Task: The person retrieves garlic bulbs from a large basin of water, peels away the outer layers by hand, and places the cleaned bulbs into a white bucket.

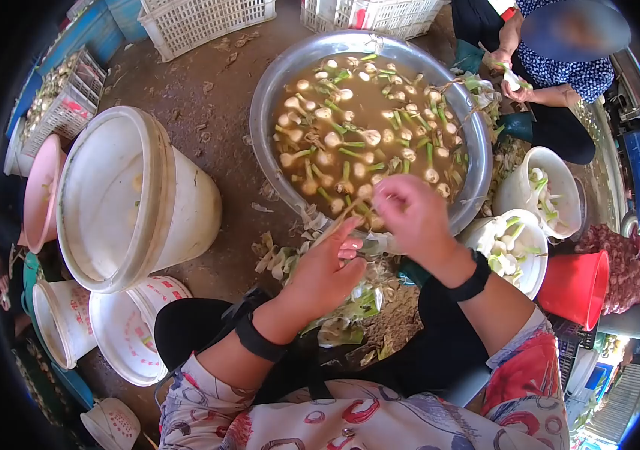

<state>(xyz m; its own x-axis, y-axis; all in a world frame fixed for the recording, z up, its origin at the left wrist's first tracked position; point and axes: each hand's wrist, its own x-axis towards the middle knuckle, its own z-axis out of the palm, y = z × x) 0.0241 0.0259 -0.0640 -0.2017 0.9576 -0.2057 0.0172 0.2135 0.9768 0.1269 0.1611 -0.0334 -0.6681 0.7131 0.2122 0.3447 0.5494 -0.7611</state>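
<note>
A wide metal basin [263, 112] holds brown water with many garlic bulbs [371, 137] floating in it, trimmed green stems attached. Over its near rim, my two hands come close together. My left hand [320, 274] has its fingers curled and thumb held apart; a thin brownish strip [351, 213], like garlic peel, lies at its fingertips. What that hand grips is hard to make out. My right hand [416, 217], blurred, bends its fingers inward above the bulbs. Its fingertips look closed, and anything in them is hidden.
Peel scraps [365, 300] lie below my hands. To the right are a white bucket of garlic [537, 251], another bucket [571, 195] and a red bucket [571, 289]. A large white tub [192, 206] stands left. Across the basin, a person's hand [518, 88] holds garlic. Crates [207, 26] are behind.
</note>
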